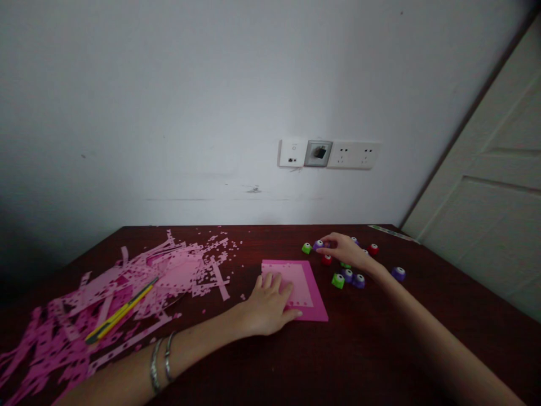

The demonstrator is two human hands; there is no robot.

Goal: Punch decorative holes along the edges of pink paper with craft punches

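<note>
Dark red-brown table [338, 361] against a pale wall [211, 113]. Light pink punched sheet [301, 282] lies on a darker pink sheet [315, 293] mid-table. Left hand [270, 307] open, flat upon it, fingers spread. At 1 o'clock from the sheets, right hand [349, 251], fingertips at a purple craft punch [316, 246]; whether gripped, cannot tell. Green craft punch [337, 281] at 3 o'clock. Paper scraps [181, 273] at 9 o'clock, yellow utility knife [122, 312] on top.

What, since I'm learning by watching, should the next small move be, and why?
Probably lift the purple punch toward the pale pink sheet: the right hand has its fingertips at that punch, and the left hand lies spread over the sheet, so it could steady it.
</note>
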